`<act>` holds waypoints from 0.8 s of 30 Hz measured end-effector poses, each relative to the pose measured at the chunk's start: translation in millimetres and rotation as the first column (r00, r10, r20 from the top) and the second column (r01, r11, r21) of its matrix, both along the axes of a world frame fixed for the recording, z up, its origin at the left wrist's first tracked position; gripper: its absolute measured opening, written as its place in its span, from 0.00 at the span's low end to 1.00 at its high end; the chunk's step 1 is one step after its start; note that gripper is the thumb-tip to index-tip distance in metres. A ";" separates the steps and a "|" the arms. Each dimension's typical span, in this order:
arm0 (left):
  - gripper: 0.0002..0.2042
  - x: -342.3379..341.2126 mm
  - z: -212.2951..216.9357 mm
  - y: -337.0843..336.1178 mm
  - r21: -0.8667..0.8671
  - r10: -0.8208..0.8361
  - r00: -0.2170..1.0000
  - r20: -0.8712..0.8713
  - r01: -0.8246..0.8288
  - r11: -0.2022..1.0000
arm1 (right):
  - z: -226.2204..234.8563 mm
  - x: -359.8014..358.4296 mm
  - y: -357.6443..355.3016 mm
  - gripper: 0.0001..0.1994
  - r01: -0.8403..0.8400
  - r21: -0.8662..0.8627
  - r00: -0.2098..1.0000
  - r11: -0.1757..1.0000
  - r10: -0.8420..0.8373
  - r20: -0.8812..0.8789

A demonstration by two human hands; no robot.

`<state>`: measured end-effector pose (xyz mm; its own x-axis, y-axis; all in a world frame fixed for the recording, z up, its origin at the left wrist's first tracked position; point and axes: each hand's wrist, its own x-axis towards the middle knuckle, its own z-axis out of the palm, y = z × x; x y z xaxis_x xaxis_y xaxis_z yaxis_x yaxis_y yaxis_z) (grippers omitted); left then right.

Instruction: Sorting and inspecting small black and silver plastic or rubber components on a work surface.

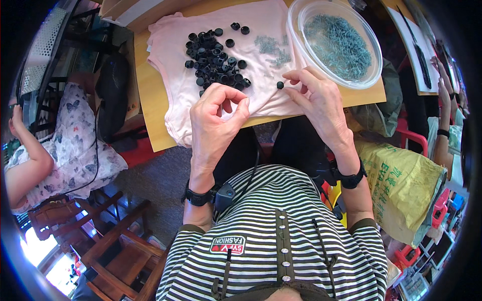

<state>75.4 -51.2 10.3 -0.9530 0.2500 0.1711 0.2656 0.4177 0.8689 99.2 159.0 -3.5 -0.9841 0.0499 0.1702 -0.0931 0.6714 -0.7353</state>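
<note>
A loose pile of small round black plastic caps (206, 62) lies on a pale pink cloth (170, 65). My left hand (216, 113) is at the near edge of that pile, its thumb and index finger closed in a pinch. Whatever may be between those fingertips is too small to make out. At the fingertips of my right hand (317, 93) is a single black cap (280, 85), held just above the cloth's near edge. Small clear pieces (273, 50) lie scattered on the cloth beyond it. A round clear tub (377, 65) of grey-blue small parts (336, 45) stands at the right.
The cloth covers much of a wooden table (155, 128). A cardboard box (133, 12) stands at its far left. Wooden chairs (118, 261) are at lower left, a yellow sack (401, 185) at right. Other people sit on both sides; a patterned garment (73, 135) shows at left.
</note>
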 end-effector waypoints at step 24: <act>0.03 9.2 18.0 20.3 0.025 -0.140 0.989 -0.035 0.141 0.990 | -9.8 13.2 6.3 0.14 0.182 -0.979 0.846 0.094 0.492 0.205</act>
<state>84.5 -30.9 28.3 -0.9024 0.3761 0.2102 0.3486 0.3506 0.8693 112.4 165.3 -13.3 -0.9091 -0.3317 -0.2519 0.4112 -0.6189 -0.6693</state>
